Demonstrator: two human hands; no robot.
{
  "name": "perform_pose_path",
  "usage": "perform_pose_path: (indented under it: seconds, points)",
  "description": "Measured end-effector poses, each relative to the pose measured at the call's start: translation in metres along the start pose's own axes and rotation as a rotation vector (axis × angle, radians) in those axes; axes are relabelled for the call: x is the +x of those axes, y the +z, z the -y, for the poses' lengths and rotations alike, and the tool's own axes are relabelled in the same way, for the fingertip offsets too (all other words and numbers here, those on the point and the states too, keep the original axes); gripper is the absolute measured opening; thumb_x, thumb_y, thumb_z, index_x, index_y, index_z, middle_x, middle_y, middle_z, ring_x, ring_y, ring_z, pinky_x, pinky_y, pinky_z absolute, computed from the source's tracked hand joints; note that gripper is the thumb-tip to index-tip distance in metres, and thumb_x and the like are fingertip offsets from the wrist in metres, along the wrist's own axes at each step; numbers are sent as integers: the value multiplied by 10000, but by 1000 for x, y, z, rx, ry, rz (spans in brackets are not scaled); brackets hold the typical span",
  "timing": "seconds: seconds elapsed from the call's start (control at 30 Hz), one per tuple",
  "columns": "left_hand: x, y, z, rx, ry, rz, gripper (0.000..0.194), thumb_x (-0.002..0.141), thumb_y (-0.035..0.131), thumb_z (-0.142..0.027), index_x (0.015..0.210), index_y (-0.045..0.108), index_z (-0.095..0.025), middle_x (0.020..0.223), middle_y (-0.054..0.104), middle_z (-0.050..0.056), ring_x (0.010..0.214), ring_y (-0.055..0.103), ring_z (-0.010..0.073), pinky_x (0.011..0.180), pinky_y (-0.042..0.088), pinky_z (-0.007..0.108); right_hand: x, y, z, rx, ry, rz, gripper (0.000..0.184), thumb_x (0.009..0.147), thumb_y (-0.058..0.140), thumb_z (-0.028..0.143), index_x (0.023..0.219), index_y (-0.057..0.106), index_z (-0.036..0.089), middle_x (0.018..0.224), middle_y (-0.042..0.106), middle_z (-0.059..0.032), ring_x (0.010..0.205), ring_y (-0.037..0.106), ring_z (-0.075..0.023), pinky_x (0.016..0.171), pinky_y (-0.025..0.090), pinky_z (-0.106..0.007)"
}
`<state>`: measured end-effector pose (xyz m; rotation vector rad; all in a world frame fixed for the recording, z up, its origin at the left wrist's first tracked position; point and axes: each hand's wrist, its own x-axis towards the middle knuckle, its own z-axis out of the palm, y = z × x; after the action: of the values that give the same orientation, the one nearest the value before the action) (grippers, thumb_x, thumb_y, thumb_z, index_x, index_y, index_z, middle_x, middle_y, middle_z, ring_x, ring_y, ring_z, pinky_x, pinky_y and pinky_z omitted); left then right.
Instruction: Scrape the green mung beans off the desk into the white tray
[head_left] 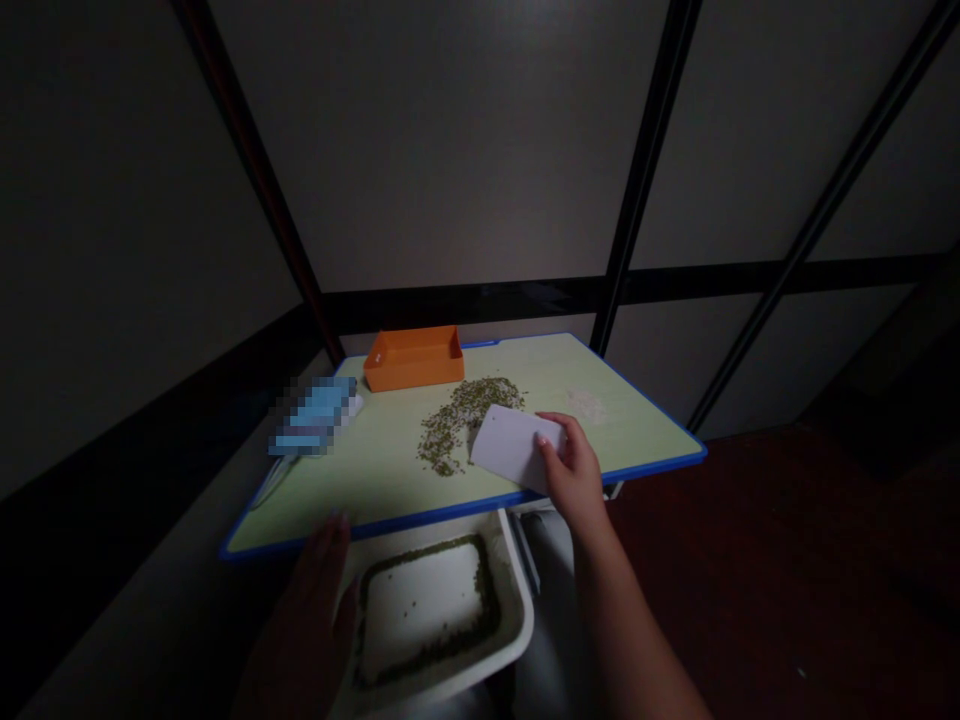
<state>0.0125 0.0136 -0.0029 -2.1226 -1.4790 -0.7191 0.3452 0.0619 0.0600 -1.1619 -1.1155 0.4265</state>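
My right hand point(574, 470) grips a white flat card point(514, 445), thumb on top, its far edge down at the tabletop. Against the card's left and far side lies a scattered heap of small green beans or seeds mixed with pale bits point(465, 412). My left hand point(319, 590), dim in shadow, is at the left side of a white tub point(517, 610), fingers stretched forward and thumb apart. Whether it touches the tub I cannot tell. More green seeds line the tub's floor edges, just below the table's front edge.
The light green table point(375, 485) has a blue rim. An orange open box point(414, 372) stands at its back left. A blurred-out blue object point(315, 415) with a white cable is at the left. A thin patch of pale grains point(586, 405) lies right. Panelled walls stand behind.
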Motion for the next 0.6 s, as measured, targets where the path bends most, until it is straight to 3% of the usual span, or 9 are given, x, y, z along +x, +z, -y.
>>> perform_pose_path:
  seconds: [0.2, 0.43, 0.6]
  points:
    - [0, 4, 1, -11, -23, 11, 643, 897, 356, -329, 1503, 152, -261, 1515, 438, 81, 1366, 449, 226, 1030, 502, 402, 1, -2, 2, 33, 35, 48, 244, 817, 576, 306, 1041, 622, 222, 1044, 674, -51, 930, 614, -229, 802, 464, -332]
    - [-1, 7, 2, -26, -11, -6, 648, 895, 352, -332, 1505, 140, -273, 1519, 436, 72, 1360, 459, 228, 1043, 492, 409, 4, 0, 0, 75, 19, -89, 268, 826, 575, 328, 1064, 605, 209, 1074, 664, -66, 964, 610, -230, 855, 466, -357]
    - [-3, 4, 1, -30, -25, 3, 638, 897, 354, -335, 1501, 157, -282, 1534, 415, 58, 1371, 445, 218, 1043, 492, 400, 0, 8, 0, 50, -16, -70, 254, 837, 550, 304, 1070, 594, 213, 1061, 666, -61, 983, 608, -226, 873, 463, -351]
